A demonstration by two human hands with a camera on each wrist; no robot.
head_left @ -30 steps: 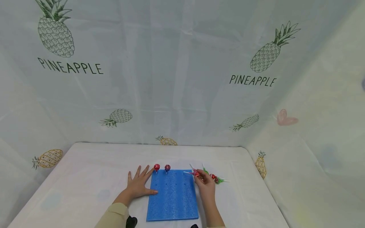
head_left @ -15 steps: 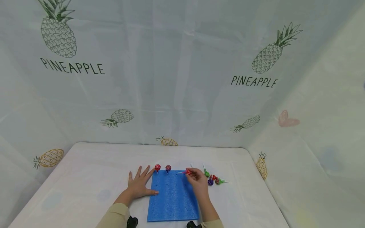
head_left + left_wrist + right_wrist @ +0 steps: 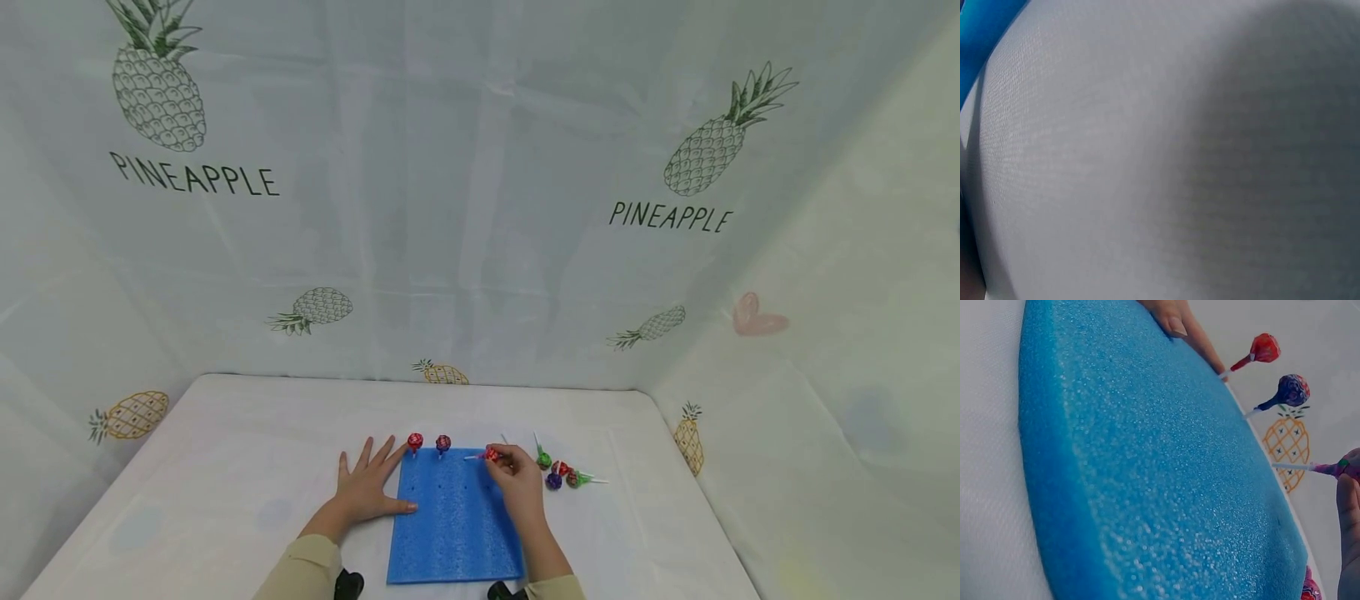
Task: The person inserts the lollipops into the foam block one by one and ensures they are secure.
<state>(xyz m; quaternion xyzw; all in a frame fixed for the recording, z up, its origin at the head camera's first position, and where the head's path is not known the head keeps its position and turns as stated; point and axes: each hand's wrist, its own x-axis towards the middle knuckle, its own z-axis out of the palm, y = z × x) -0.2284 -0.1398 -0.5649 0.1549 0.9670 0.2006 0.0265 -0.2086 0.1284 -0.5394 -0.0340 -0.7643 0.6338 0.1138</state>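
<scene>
White table surface [image 3: 255,467]: your left hand [image 3: 366,492] lies widely spread, its thumb touching the blue board [image 3: 453,533]; your right hand [image 3: 519,483] holds a red-and-pink lollipop [image 3: 491,455] in a narrow pinch near the board's far edge.

Two standing lollipops [image 3: 443,442] edge the board [image 3: 453,533] at eleven and twelve o'clock; loose lollipops [image 3: 573,479] lie off it toward two.

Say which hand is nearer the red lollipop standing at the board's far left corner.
Left. Left hand is spread at the left edge of the board, a fingertip near the red lollipop; right hand is farther right, past the dark lollipop, pinching another lollipop.
</scene>
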